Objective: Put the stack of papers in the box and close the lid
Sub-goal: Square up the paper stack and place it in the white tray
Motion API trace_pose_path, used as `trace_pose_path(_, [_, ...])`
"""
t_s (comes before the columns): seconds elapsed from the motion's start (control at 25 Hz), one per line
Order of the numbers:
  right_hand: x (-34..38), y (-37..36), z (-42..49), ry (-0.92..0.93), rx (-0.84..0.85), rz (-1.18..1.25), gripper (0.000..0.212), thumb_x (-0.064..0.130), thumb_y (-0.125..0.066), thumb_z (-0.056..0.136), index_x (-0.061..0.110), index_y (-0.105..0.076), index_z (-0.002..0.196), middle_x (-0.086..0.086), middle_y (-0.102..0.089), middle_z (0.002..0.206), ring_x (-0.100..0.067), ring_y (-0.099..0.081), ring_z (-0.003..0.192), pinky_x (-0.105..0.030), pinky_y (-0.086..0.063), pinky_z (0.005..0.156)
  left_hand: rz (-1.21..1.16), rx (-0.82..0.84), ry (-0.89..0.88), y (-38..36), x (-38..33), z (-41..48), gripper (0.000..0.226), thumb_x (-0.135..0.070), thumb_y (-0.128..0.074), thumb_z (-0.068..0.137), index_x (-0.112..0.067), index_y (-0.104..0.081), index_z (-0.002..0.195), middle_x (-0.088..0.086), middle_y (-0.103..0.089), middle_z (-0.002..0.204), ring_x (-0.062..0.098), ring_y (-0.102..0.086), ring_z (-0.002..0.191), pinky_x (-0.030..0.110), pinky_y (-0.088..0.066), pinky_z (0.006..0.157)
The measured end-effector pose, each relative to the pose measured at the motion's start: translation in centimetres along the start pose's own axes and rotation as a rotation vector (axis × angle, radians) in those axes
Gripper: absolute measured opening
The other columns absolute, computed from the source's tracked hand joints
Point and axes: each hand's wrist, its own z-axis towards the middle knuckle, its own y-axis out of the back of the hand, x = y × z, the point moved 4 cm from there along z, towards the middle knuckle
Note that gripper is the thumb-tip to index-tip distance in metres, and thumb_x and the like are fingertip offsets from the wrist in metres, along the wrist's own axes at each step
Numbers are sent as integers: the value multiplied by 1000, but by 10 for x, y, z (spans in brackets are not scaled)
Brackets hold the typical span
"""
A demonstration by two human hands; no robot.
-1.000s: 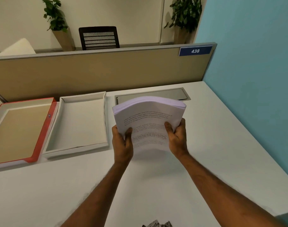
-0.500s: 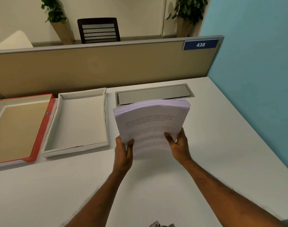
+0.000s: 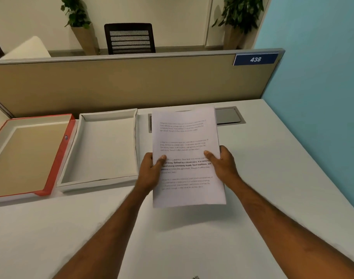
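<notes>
Counted left to right on the white desk (image 3: pixel 272 168): one red-edged lid (image 3: pixel 59 156) lying inside-up at 9 o'clock, one open white box (image 3: pixel 103 146) just beside it, one stack of papers (image 3: pixel 187 137) and, at 1 o'clock, one grey desk hatch (image 3: pixel 228 115) partly hidden behind the sheets. The left hand (image 3: pixel 152 172) and right hand (image 3: pixel 222 164), two in all, each clamp a side edge of the stack, thumbs on the printed face, holding it apparently clear of the desk just right of the box. Against the earlier frame, the stack has tipped from bowed and edge-on to flat and face-up, and has not yet entered the box.
</notes>
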Motion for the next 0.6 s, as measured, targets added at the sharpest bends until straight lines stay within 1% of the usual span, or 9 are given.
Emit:
trace_pose_path(0.08, [-8, -5, -5, -75, 36, 21, 32, 28, -69, 88, 8, -59, 111, -7, -70, 111, -24, -69, 95, -40, -58, 83, -104, 7, 131, 2, 14, -9, 26, -34, -62, 92, -15, -50, 105, 7, -68, 107, 20, -73, 87, 29, -59, 66])
trace_pose_path(0.12, [-12, -7, -8, -109, 59, 29, 32, 27, -69, 89, 8, -59, 112, -8, -70, 113, -25, -70, 95, -41, -58, 84, -134, 12, 188, 4, 22, -12, 26, -33, -63, 92, -15, -49, 105, 8, -68, 108, 22, -73, 87, 33, -60, 68])
trace_pose_path(0.2, [-20, -12, -15, -166, 107, 31, 29, 25, -68, 90, 9, -57, 112, -10, -70, 114, -22, -69, 90, -34, -58, 76, -156, 20, 272, 7, 37, -20, 28, -31, -64, 91, -14, -49, 106, 12, -69, 109, 27, -73, 89, 41, -61, 73])
trace_pose_path(0.24, [-23, -16, -20, -189, 124, 30, 28, 25, -67, 90, 10, -57, 111, -10, -70, 114, -19, -69, 87, -29, -56, 71, -154, 20, 295, 10, 43, -24, 28, -31, -65, 91, -13, -49, 105, 13, -69, 109, 28, -73, 88, 41, -61, 73])
trace_pose_path(0.28, [-26, -20, -24, -208, 131, 31, 28, 24, -67, 90, 10, -57, 111, -11, -70, 115, -17, -69, 85, -26, -55, 68, -149, 19, 309, 14, 48, -28, 28, -31, -65, 91, -13, -49, 105, 12, -70, 108, 27, -74, 87, 40, -62, 71])
trace_pose_path(0.32, [-29, -25, -29, -223, 132, 33, 29, 24, -67, 90, 8, -57, 112, -12, -70, 115, -18, -69, 85, -26, -55, 68, -142, 17, 313, 18, 52, -31, 28, -32, -65, 91, -13, -49, 106, 12, -70, 108, 25, -75, 84, 37, -62, 67])
trace_pose_path(0.44, [-27, -42, -35, -247, 122, 37, 35, 23, -68, 90, 3, -57, 117, -14, -70, 116, -26, -70, 93, -35, -57, 78, -103, -5, 301, 36, 53, -32, 31, -33, -64, 91, -12, -49, 108, 10, -71, 105, 20, -75, 78, 30, -60, 60])
trace_pose_path(0.52, [-14, -56, -33, -240, 129, 52, 36, 24, -68, 90, 2, -57, 117, -13, -70, 116, -27, -70, 94, -36, -57, 79, -89, -12, 291, 53, 44, -26, 37, -34, -64, 91, -7, -49, 111, 12, -70, 105, 23, -75, 80, 34, -62, 63])
trace_pose_path(0.6, [8, -72, -27, -217, 143, 64, 34, 24, -68, 89, 4, -59, 114, -12, -70, 115, -26, -70, 93, -36, -57, 79, -87, -12, 274, 74, 30, -15, 43, -33, -64, 91, -1, -50, 116, 16, -70, 107, 29, -74, 85, 45, -62, 73])
